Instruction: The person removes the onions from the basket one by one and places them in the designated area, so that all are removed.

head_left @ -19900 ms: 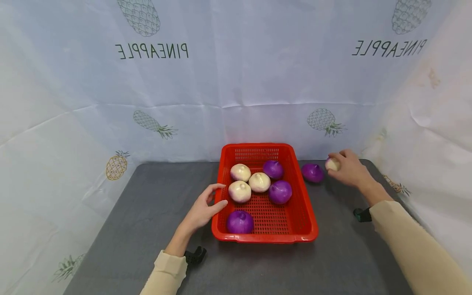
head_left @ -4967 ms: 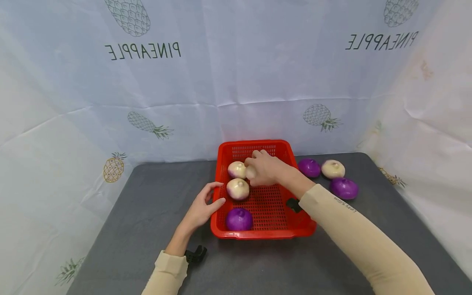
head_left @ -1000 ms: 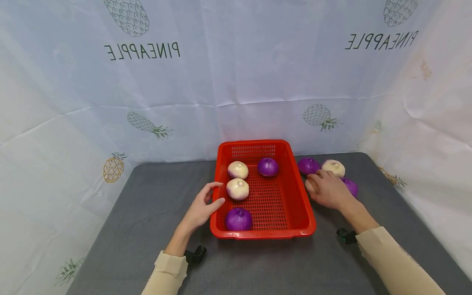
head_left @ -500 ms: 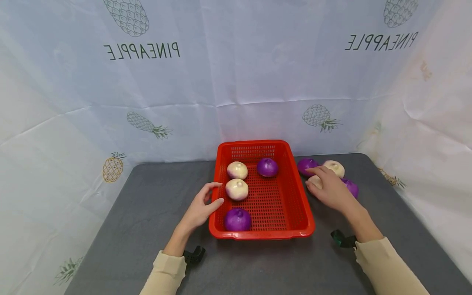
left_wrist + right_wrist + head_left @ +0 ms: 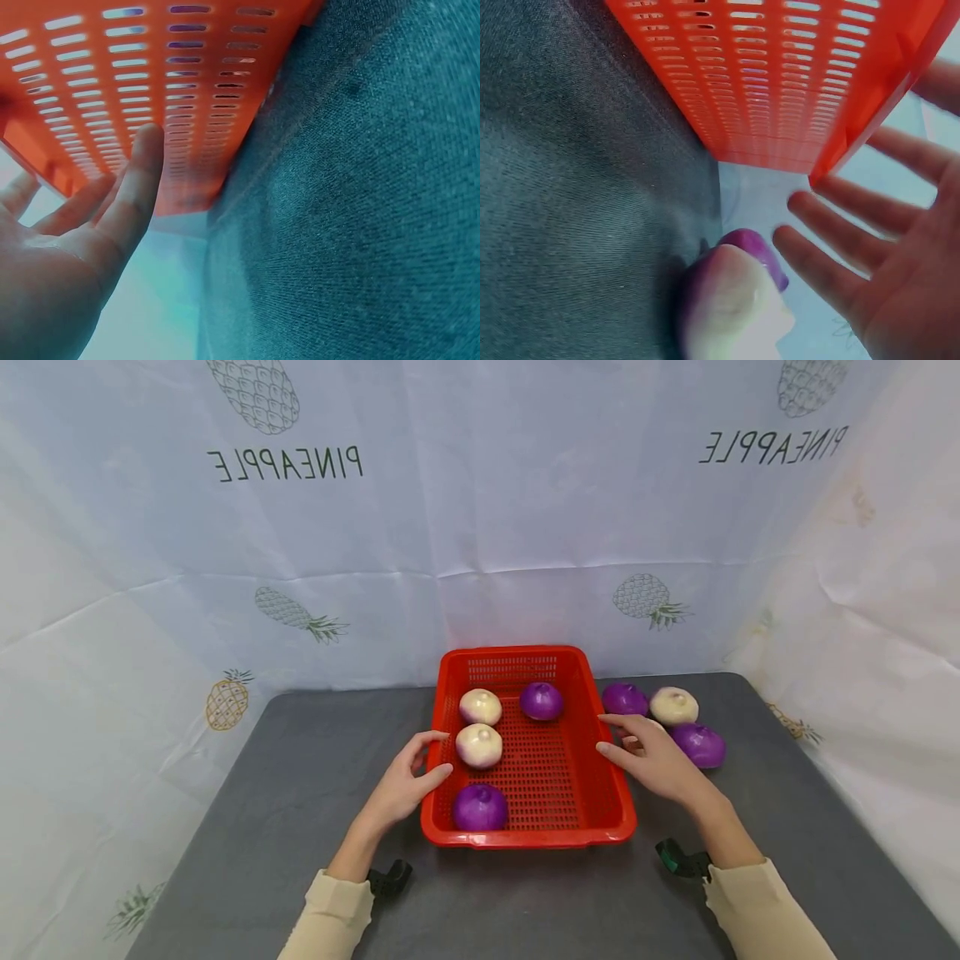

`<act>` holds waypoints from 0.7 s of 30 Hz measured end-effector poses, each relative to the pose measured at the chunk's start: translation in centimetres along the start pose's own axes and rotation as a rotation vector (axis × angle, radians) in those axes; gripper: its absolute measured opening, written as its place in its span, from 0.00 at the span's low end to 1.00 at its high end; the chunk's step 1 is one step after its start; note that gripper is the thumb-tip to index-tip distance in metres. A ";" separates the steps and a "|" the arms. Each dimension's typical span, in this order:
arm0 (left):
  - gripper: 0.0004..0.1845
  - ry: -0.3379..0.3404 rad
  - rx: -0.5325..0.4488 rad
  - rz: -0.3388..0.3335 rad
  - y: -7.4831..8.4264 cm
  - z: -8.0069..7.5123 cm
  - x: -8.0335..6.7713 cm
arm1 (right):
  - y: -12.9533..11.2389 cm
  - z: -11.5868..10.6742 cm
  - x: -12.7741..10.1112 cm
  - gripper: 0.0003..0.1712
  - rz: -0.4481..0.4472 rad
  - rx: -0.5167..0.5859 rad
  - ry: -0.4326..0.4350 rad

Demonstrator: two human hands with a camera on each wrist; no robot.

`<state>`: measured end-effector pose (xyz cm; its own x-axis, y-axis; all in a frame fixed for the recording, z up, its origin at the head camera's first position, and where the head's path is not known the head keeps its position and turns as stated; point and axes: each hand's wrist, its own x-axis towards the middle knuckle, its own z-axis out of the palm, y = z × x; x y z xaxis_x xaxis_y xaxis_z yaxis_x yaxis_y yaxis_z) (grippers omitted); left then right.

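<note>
A red plastic basket (image 5: 528, 838) holds two white turnips with purple undersides, a rear one (image 5: 480, 707) and a nearer one (image 5: 478, 746). Two purple onion-shaped bulbs are in it too, one at the back (image 5: 542, 701) and one in the front left corner (image 5: 480, 808). At the left rim lies my left hand (image 5: 401, 783), its fingers extended and the basket's slotted wall (image 5: 180, 105) beside them. My right hand (image 5: 660, 758) has its fingertips right at the right rim. Its fingers are spread and hold nothing in the right wrist view.
Right of the basket sit a purple bulb (image 5: 625, 699), a white turnip (image 5: 673, 706) and another purple bulb (image 5: 699, 745). One more white turnip (image 5: 739, 300) is mostly hidden behind my right hand in the head view. A pineapple-print cloth (image 5: 517, 510) hangs behind the grey table (image 5: 300, 793).
My right hand has lifted a white turnip from the basket, let it go among those at the right, and moved left to the rim. My left hand stays at the left rim.
</note>
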<state>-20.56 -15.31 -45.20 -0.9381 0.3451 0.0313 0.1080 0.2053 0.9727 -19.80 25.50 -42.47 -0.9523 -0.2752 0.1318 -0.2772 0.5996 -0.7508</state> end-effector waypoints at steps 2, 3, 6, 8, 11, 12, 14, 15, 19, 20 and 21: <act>0.29 0.001 0.011 -0.002 0.0 0.0 0.0 | 0.3 0.1 -0.2 0.37 0.010 0.048 -0.033; 0.29 0.005 0.018 -0.003 0.1 0.0 0.0 | 0.5 0.2 -0.3 0.38 0.016 0.083 -0.052; 0.28 0.004 0.028 0.003 0.2 0.0 -0.1 | 0.9 0.4 -0.4 0.40 0.025 0.169 -0.099; 0.29 0.004 0.038 0.003 0.2 -0.1 -0.1 | 0.9 0.5 -0.5 0.40 0.019 0.208 -0.119; 0.30 0.005 0.075 0.009 0.4 -0.2 -0.1 | 0.8 0.8 -0.5 0.38 0.001 0.252 -0.134; 0.30 0.008 0.091 0.007 0.4 -0.3 -0.1 | 0.8 0.8 -0.4 0.38 -0.006 0.260 -0.137; 0.31 0.011 0.116 -0.002 0.6 -0.4 -0.1 | 0.7 0.9 -0.3 0.37 -0.016 0.275 -0.142; 0.31 0.010 0.131 -0.004 0.7 -0.4 -0.1 | 0.7 1.0 -0.3 0.37 -0.018 0.284 -0.143; 0.33 -0.008 0.217 -0.002 1.2 -0.5 -0.1 | 0.8 1.1 -0.4 0.36 -0.013 0.295 -0.139; 0.33 -0.008 0.254 0.005 1.4 -0.6 -0.1 | 0.8 1.1 -0.4 0.36 -0.011 0.298 -0.138; 0.34 -0.004 0.298 0.014 1.6 -0.6 -0.2 | 0.8 1.1 -0.5 0.35 -0.009 0.302 -0.135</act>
<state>-20.46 -15.63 -43.51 -0.9344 0.3537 0.0427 0.2136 0.4605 0.8616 -19.45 25.27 -43.89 -0.9189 -0.3886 0.0676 -0.2160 0.3525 -0.9105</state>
